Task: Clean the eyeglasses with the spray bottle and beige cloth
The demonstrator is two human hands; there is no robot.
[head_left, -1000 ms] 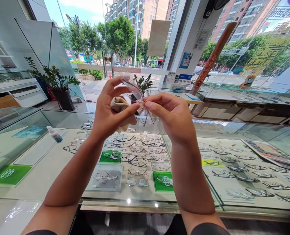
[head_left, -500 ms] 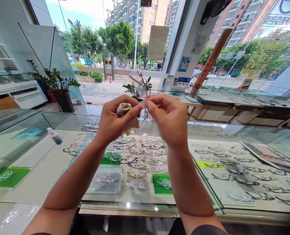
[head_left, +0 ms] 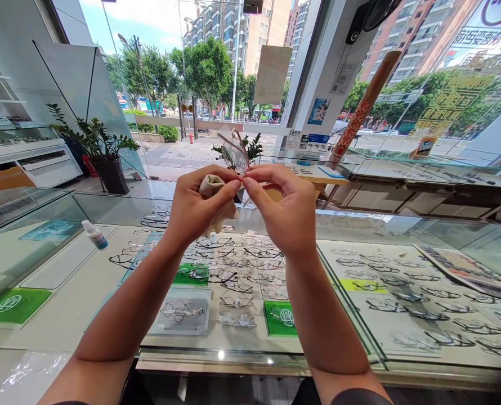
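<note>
Between my fingertips, above the glass counter, stands a pair of eyeglasses (head_left: 236, 156) with clear lenses, one lens raised. My right hand (head_left: 290, 214) pinches the frame between thumb and fingers. My left hand (head_left: 187, 211) is closed around a crumpled beige cloth (head_left: 211, 187), part of which hangs below the fingers. Its thumb and fingertips also meet at the eyeglasses, right against the right hand's fingertips. The lower part of the eyeglasses is mostly hidden behind my hands.
Below my hands, a glass display case (head_left: 250, 355) contains rows of eyeglasses and green cards (head_left: 281, 318). A small spray bottle (head_left: 94, 234) with a blue bottom sits to the left. Potted plants (head_left: 111, 171) and a wooden-topped table (head_left: 332, 179) are beyond the counter.
Both hands have shifted slightly left with the eyeglasses, and the lens has turned a little. The cloth stays in my left hand.
</note>
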